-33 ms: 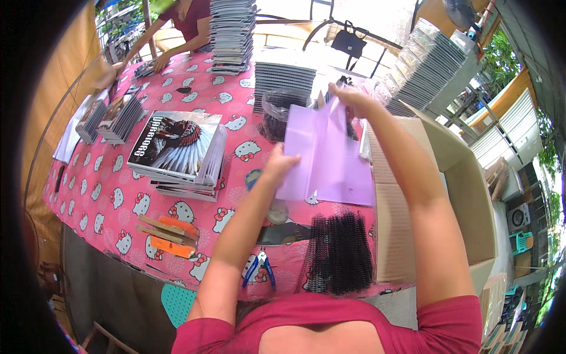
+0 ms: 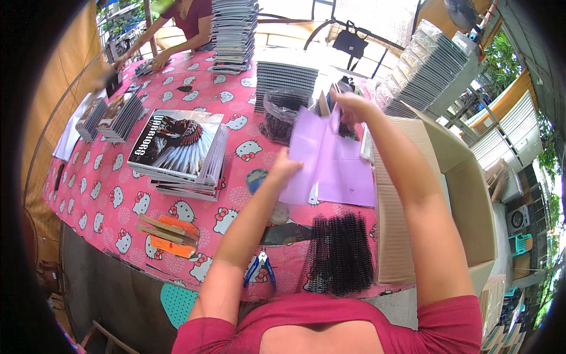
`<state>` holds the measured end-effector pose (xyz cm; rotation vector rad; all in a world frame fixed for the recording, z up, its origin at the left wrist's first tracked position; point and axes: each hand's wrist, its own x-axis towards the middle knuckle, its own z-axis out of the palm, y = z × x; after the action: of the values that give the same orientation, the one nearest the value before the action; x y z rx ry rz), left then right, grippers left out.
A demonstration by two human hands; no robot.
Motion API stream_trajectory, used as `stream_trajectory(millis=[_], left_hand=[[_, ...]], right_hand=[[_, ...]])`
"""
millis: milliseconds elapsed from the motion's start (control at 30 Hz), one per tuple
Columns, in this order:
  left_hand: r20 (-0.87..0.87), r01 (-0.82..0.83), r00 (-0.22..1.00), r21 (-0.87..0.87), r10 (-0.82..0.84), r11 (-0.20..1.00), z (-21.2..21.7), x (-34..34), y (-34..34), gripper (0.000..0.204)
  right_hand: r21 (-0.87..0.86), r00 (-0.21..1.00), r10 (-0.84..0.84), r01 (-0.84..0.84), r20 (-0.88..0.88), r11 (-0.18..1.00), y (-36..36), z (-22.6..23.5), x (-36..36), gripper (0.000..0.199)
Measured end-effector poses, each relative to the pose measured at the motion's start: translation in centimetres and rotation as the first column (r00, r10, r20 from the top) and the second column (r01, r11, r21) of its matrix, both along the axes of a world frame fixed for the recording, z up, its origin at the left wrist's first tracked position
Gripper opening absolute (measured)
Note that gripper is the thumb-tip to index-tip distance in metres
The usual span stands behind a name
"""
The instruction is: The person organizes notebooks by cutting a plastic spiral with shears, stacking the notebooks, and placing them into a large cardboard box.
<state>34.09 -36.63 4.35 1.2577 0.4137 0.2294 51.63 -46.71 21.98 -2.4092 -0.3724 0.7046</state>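
Note:
My left hand (image 2: 287,167) grips the lower left edge of a thin purple sheet (image 2: 323,147), and my right hand (image 2: 352,106) pinches its top edge. The sheet is lifted and tilted over more purple sheets (image 2: 351,187) lying flat on the pink patterned tablecloth (image 2: 118,189). A pile of black spiral binding coils (image 2: 339,253) lies near the table's front edge, below the sheets. Just behind the lifted sheet stands a clear bag of black coils (image 2: 282,115).
A stack of booklets with a feathered-headdress cover (image 2: 180,147) lies left of my hands. Blue-handled pliers (image 2: 259,268) and orange pieces (image 2: 168,233) sit near the front edge. An open cardboard box (image 2: 448,194) stands at right. Another person (image 2: 188,17) works at the far end beside a tall stack (image 2: 234,32).

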Motion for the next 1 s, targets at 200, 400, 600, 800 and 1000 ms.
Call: stream_trajectory(millis=[200, 400, 600, 800, 1000], left_hand=[[-0.172, -0.007, 0.982, 0.357, 0.073, 0.934, -5.5, 2.9, -2.9, 0.078], [-0.233, 0.211, 0.967, 0.507, -0.102, 0.836, -5.2, 4.0, -6.7, 0.078], [-0.356, 0.293, 0.934, 0.805, 0.025, 0.517, -4.8, 3.6, -8.6, 0.056], [-0.373, 0.399, 0.910, 0.906, -0.181, 0.139, -4.8, 3.8, -9.0, 0.061], [-0.523, 0.545, 0.798, 0.838, -0.299, -0.010, -4.9, 4.3, -9.9, 0.063]], right_hand=[[-0.772, 0.908, 0.418, -0.288, -0.032, 0.567, 0.8, 2.0, -1.5, 0.085], [-0.927, 0.739, 0.640, -0.359, -0.212, 0.107, -5.7, 14.7, -1.2, 0.085], [-0.989, 0.999, 0.024, 0.025, 0.021, -0.147, -15.2, 16.9, 2.7, 0.079], [-0.582, 0.589, 0.421, 0.107, 0.690, 0.806, -10.4, -2.5, 6.3, 0.030], [-0.299, 0.743, -0.127, 0.411, 0.657, 0.861, -10.9, -18.9, 9.5, 0.048]])
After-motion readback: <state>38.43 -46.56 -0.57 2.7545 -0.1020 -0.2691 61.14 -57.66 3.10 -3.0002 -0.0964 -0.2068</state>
